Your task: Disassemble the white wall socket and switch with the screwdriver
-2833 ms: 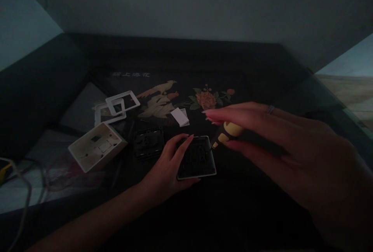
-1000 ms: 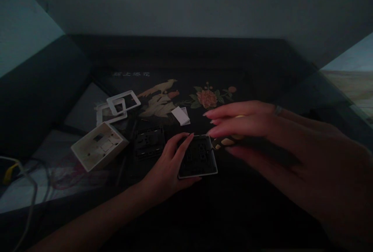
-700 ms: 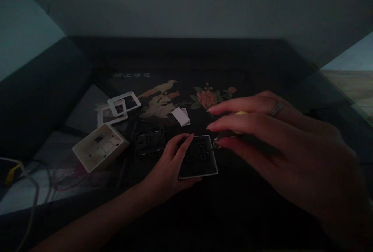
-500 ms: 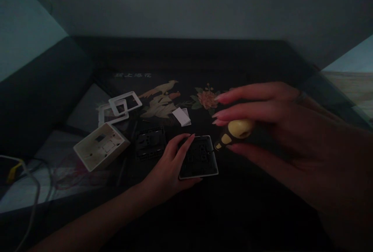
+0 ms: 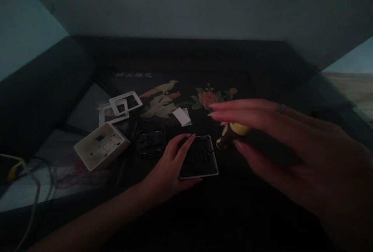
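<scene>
My left hand grips the left side of a square box with a white rim and a dark inside, fingers over its upper edge and thumb along its lower edge. On the right, my right hand has its fingertips and thumb around a screwdriver with a stubby yellow and black handle. The screwdriver's tip points at the right part of the box; the dim light hides exactly where it touches. Left of my left hand lies a black module.
An open white box sits at the left, with two white frames overlapping behind it. Small white plates lie beyond my left hand. A pale cable hangs at the far left. The dark tabletop carries a bird and a flower picture.
My right hand's fingers have turned over the screwdriver, and its handle has rotated, showing more black. My left hand and the box stay where they were.
</scene>
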